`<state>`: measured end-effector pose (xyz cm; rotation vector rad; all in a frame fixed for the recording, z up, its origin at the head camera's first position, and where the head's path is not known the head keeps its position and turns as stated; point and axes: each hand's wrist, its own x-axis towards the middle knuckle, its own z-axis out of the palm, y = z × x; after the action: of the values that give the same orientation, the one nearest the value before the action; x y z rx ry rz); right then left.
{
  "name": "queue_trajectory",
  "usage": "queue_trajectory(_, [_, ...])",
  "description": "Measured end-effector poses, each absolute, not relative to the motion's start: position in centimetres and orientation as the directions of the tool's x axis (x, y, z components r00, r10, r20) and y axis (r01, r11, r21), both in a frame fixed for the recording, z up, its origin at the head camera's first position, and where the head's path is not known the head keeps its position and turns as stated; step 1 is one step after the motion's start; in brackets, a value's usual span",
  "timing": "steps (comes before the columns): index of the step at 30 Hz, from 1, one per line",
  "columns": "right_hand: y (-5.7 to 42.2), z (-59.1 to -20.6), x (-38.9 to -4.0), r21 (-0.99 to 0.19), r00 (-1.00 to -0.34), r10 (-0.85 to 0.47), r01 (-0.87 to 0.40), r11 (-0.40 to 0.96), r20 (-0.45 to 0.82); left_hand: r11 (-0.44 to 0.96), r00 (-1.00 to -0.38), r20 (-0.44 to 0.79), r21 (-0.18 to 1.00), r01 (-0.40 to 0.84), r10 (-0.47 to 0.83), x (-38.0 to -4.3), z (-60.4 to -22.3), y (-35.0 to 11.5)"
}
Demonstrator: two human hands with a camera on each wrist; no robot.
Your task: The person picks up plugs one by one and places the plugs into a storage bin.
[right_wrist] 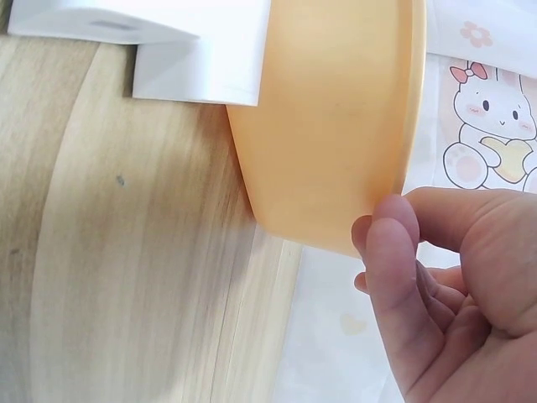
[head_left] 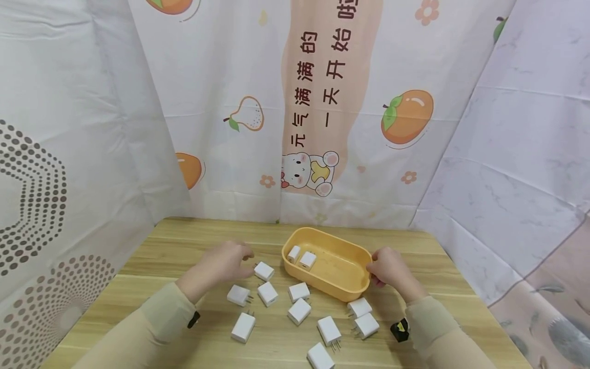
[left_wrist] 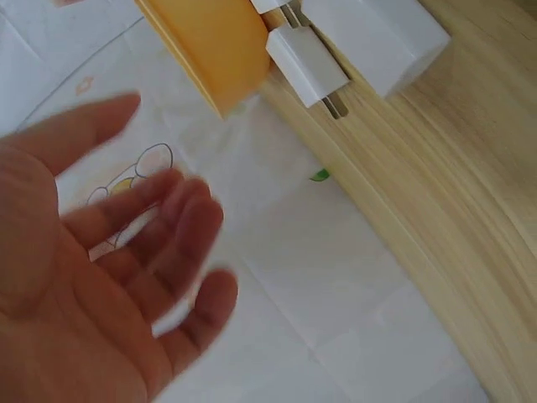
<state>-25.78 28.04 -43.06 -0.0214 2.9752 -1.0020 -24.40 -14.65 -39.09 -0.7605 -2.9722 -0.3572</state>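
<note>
My left hand (head_left: 227,262) hovers over the left part of the table, fingers loosely bent and holding nothing. Just right of its fingertips lies a white charger plug (head_left: 264,271). In the left wrist view, the palm and spread fingers of the left hand (left_wrist: 126,252) show with nothing in them. An oval orange plastic tray (head_left: 341,269) stands at the back of the table, with two white chargers (head_left: 308,260) inside its left end. At the tray's right end, my right hand (head_left: 389,269) pinches the rim between thumb and fingers, seen closer in the right wrist view.
Several more white chargers (head_left: 243,327) lie scattered in front of the tray on the wooden table (head_left: 203,333), some with metal prongs showing. Two touch near the tray's right front (head_left: 366,325). Printed curtains (head_left: 239,169) hang behind and at both sides.
</note>
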Motion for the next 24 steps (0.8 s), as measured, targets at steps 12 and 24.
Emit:
queue_trajectory(12, [28.0, -43.0, -25.7, -0.586, -1.0, -0.009, -0.011, 0.81, 0.005, 0.73, -0.757, -0.035, 0.299, 0.615, 0.652, -23.9, -40.3, -16.2])
queue_trajectory(24, [28.1, -43.1, -25.8, -0.582, -1.0, -0.016, -0.013, 0.813, 0.0, 0.748, -0.764, -0.077, 0.288, 0.598, 0.641, -23.6, -42.3, -16.5])
